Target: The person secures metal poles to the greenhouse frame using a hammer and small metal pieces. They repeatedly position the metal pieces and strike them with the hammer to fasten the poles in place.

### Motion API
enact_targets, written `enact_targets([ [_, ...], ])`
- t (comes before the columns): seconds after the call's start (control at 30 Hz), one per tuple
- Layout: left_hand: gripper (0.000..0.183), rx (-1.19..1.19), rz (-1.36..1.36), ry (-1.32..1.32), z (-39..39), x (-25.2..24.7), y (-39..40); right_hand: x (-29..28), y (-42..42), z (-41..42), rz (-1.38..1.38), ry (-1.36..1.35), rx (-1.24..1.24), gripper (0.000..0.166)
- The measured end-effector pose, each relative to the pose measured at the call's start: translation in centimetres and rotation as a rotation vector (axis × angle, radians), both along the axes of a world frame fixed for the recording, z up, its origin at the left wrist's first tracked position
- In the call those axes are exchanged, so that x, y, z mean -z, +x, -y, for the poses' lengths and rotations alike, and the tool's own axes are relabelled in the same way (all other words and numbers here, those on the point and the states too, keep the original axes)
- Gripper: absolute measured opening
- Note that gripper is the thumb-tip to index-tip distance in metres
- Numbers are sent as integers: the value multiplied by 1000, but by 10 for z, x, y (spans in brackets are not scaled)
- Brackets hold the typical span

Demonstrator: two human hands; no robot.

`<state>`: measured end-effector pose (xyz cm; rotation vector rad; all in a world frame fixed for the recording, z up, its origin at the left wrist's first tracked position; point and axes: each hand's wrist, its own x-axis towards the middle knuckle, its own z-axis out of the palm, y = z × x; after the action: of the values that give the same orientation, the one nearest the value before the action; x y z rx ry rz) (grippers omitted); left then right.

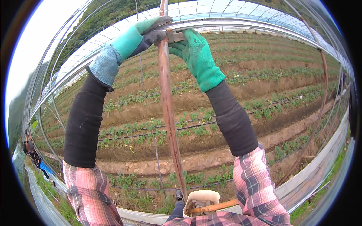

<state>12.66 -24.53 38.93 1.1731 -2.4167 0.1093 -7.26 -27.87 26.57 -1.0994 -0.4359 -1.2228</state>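
Observation:
Both my gloved hands are raised to a joint where a horizontal metal rail (215, 23) crosses a rusty upright pipe (167, 93). My left hand (141, 35), in a teal glove with dark fingertips, closes around the rail just left of the pipe. A metal clamp (170, 35) sits at the crossing. On its right, my right hand (195, 53), in a green glove, pinches a flat metal piece (178, 36) that meets the clamp; its other fingers reach behind the pipe. How the piece is joined to the clamp cannot be told.
At my waist, a whitish container (203, 195) holds metal pieces and a tool with an orange handle (216, 205). Planted rows (198, 130) with black drip lines stretch beyond the frame. Another rusty pipe (324, 73) stands at right. Another person (35, 155) is at far left.

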Motion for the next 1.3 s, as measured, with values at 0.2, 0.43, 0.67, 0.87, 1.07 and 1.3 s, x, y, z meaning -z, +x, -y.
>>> enact_targets([
  [0.2,49,88,44,-199,-23,5,-40,-4,17,-5,81,151,22,26],
  [0.43,46,-3,-103,-23,-46,6,-55,-12,5,-12,-69,193,118,23],
  [0.67,43,42,-209,101,-49,6,-40,-11,23,-17,-114,174,314,27],
  [0.87,53,-52,36,25,-71,1,-51,-10,21,-11,-76,156,236,25],
  [1.07,59,-385,-40,100,-86,4,-71,-9,23,-8,-57,195,193,24],
  [1.3,38,-485,114,-179,-82,12,-74,-12,24,-13,-39,251,232,22],
])
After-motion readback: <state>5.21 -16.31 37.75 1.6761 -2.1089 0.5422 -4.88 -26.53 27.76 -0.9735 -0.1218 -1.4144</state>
